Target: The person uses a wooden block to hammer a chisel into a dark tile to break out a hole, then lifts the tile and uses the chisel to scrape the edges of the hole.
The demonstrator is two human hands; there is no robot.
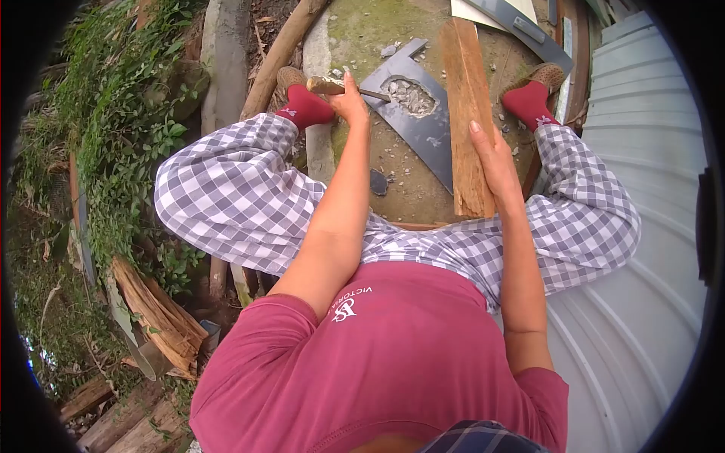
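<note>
My left hand (350, 102) is closed around a wooden-handled tool (326, 85) with a thin dark metal shaft. The tip of that shaft reaches the edge of a ragged hole in a dark grey slab (423, 140). Pale broken rubble (408, 97) fills the hole. My right hand (495, 155) grips the right edge of a long, rough wooden plank (468, 90), thumb on top; its other fingers are partly hidden. The plank lies along the slab's right side and covers part of it. A small dark chip (378, 182) lies on the ground below the slab.
My feet in red socks (306, 108) frame the mossy concrete ground (362, 26). A wooden pole (283, 57) and green plants (128, 143) are on the left. A grey flat piece (521, 32) lies at the top right, and corrugated metal sheeting (642, 136) runs down the right.
</note>
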